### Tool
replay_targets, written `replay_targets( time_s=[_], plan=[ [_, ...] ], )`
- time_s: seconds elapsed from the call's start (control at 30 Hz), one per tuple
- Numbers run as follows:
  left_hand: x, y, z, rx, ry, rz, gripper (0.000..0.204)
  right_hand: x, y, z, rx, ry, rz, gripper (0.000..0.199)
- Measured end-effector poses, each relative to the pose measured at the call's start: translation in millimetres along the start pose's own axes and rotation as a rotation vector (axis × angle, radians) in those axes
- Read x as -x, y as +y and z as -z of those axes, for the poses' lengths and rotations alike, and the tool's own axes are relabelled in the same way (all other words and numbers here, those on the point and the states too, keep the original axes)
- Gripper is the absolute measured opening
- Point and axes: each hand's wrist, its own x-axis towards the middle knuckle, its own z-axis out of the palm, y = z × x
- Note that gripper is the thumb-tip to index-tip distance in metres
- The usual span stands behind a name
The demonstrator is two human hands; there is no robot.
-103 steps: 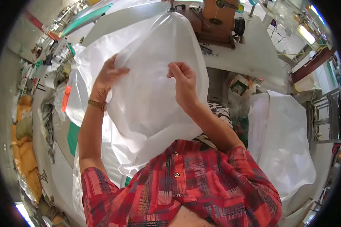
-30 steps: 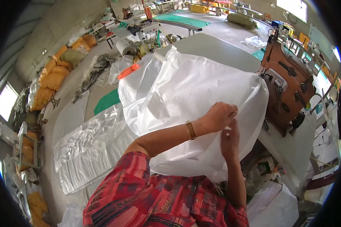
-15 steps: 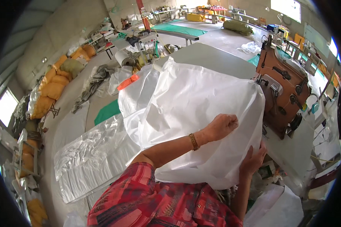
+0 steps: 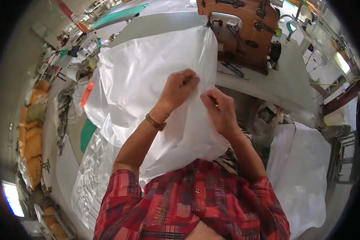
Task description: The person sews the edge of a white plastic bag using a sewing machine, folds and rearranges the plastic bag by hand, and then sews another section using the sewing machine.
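Observation:
A large white plastic sheet (image 4: 148, 68) spreads over the table and down to my lap. Its far right corner lies at the needle side of a brown sewing machine (image 4: 248, 32). Over the sheet, my left hand (image 4: 179, 90) is closed, thumb and fingertips pressed together; whatever is in the pinch is too small to make out. My right hand (image 4: 222, 111) is at the sheet's right edge, fingers bent and closed on the plastic. The two hands are close together but apart.
Clear plastic film (image 4: 94, 176) hangs at the left, near an orange-red piece (image 4: 87, 94). More white sheeting (image 4: 300, 172) is piled at the lower right. The grey tabletop (image 4: 164, 26) extends beyond the sheet. Yellow sacks (image 4: 31, 140) line the far left wall.
The view has turned and tipped downward. My right hand has come up from below the sheet's edge to near my left hand. My left hand stays closed above the sheet.

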Motion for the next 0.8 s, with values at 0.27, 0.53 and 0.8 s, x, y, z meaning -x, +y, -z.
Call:
replay_targets(
  time_s=[0.27,0.53,0.8],
  plan=[
    [4,-4,1,0.123,-0.046,0.089,0.014,2,-13,-6,0.107,-0.075,-0.012,0.019],
    [2,-11,4,0.041,-0.011,-0.033,0.017,4,-12,-13,0.043,-0.153,0.035,0.015],
    [2,-7,4,0.012,-0.037,0.07,0.018,-4,-4,-20,0.108,-0.202,0.073,0.013]
  ],
)
